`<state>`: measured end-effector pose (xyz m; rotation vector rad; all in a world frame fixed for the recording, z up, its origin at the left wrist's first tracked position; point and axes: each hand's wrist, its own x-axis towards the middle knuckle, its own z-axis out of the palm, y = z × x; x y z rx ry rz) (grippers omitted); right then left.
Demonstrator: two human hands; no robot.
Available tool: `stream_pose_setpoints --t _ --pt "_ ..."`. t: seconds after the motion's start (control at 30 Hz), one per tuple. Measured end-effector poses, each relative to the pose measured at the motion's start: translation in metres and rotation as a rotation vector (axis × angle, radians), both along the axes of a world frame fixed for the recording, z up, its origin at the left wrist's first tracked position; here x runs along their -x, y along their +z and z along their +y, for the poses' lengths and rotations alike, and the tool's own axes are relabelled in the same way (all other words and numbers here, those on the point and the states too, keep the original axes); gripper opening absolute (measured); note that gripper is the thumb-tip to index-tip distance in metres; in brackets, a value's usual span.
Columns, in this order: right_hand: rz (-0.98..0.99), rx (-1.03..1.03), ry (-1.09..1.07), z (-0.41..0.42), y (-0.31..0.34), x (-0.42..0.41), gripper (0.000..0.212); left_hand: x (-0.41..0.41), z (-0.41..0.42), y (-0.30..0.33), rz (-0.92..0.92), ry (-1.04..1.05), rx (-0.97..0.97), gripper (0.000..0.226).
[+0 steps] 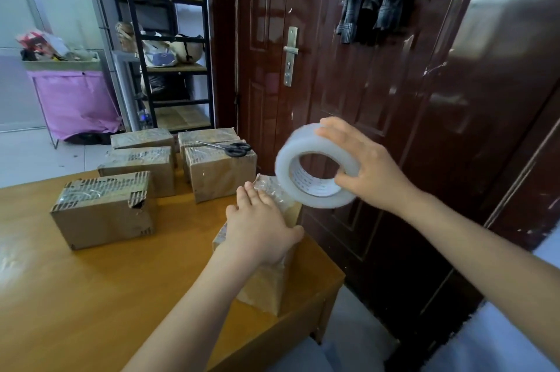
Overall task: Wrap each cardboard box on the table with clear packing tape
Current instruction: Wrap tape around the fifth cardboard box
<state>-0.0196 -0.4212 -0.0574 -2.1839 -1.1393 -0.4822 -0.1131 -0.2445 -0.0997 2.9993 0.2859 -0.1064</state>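
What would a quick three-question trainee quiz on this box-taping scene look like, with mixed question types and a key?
1. True or false: the scissors lie on the bare table.
2. Which hand holds the tape roll? A) left B) right C) neither
3. Fill in: the left hand presses flat on top of a ____.

Key
1. False; they lie on a back box.
2. B; the right hand grips it.
3. Box; the box being taped, at the table's right edge.
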Motion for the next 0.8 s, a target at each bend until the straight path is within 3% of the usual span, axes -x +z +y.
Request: stream_pose_setpoints --t 0.2,0.3,0.43,0.57,0.67,0.8 --pt "0.191 0.695 -0.085 -0.085 -0.013 0.022 0.091 -0.002 0.001 0.001 -0.096 -0.007 0.061 0.092" --pt "0.280 0.980 -0.111 -0.095 -0.018 0.035 0.080 -0.002 0.001 0.004 -0.153 -0.029 0.103 0.072" --pt "0.275 0.857 -0.122 -0.092 -0.007 0.041 0.082 0.003 0.017 0.014 -0.236 -0.007 0.369 0.047" --pt "0.174 0.743 -0.126 -0.072 0.012 0.042 0.082 0.005 0.041 0.020 -0.258 0.090 1.055 0.009" --pt "0.106 0.791 -0.129 -0.042 0.021 0.047 0.078 0.003 0.068 0.001 -0.017 0.247 1.440 0.051" --pt "-0.035 0.844 -0.131 -0.009 0.019 0.051 0.075 0.005 0.090 -0.029 0.059 0.187 1.455 0.062"
